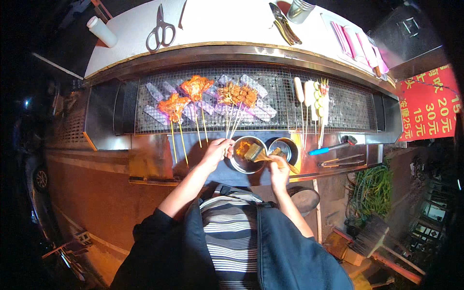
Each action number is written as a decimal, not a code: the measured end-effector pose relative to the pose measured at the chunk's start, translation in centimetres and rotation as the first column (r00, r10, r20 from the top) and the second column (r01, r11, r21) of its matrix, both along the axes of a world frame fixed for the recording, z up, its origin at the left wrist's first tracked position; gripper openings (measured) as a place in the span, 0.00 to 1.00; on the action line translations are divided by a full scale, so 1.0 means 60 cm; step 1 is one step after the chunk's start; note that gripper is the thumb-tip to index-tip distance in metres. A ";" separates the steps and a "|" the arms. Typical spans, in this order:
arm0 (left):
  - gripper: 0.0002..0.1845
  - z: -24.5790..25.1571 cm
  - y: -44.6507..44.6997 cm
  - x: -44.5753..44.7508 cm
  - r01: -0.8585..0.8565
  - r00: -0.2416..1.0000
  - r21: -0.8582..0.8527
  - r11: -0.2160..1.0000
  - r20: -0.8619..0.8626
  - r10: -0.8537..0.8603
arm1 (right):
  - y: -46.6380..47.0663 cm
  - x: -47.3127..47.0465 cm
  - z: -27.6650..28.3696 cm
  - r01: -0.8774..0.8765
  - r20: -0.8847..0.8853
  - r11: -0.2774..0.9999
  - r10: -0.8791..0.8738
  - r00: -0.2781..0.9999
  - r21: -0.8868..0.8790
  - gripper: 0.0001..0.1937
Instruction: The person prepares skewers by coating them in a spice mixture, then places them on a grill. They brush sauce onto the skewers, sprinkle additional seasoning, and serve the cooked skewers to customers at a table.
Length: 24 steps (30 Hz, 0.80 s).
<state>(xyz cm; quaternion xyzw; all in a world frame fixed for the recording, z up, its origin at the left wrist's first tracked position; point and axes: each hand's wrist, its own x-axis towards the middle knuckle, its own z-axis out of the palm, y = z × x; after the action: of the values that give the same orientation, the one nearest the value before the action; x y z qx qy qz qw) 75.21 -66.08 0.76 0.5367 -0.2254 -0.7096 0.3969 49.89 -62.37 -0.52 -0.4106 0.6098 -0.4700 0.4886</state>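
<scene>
My left hand (218,154) grips the thin sticks of several meat skewers (237,93), whose browned pieces lie over the wire grill mesh (214,125). In my right hand (279,172) is a flat basting brush (256,153) with a wooden handle. Its bristles are over a round metal bowl (237,167) of reddish-brown sauce; whether they touch the sauce I cannot tell. Just right of that bowl stands a second metal bowl (288,144) with another brush in it. Two flattened red-glazed meat pieces (195,87), (174,106) on paired sticks lie left of the skewers.
Sausage skewers (298,90) and sliced green vegetable skewers (318,98) lie on the right mesh. A blue-handled brush (326,149) and metal tongs (340,161) rest on the front ledge. Scissors (160,32), pruning shears (284,27) and a white bottle (102,32) occupy the white counter beyond.
</scene>
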 end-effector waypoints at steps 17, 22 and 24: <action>0.13 -0.020 -0.006 -0.023 -0.069 0.994 0.036 0.997 -0.079 0.072 | -0.316 0.049 0.078 -0.038 0.257 0.995 0.062 0.964 -0.096 0.07; 0.14 -0.012 -0.010 -0.018 -0.048 0.996 0.013 0.999 -0.073 0.048 | -0.349 0.098 0.082 -0.092 0.216 0.983 0.125 0.968 -0.157 0.08; 0.14 -0.010 -0.010 -0.017 -0.060 0.995 0.021 0.998 -0.081 0.061 | -0.360 0.113 0.087 -0.090 0.269 0.979 0.138 0.953 -0.183 0.08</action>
<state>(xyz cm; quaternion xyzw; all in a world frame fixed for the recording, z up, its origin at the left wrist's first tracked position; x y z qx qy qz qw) 74.20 -66.66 0.14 0.5175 -0.1860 -0.7207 0.4222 56.68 -83.95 4.72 -0.4143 0.4675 -0.5443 0.5599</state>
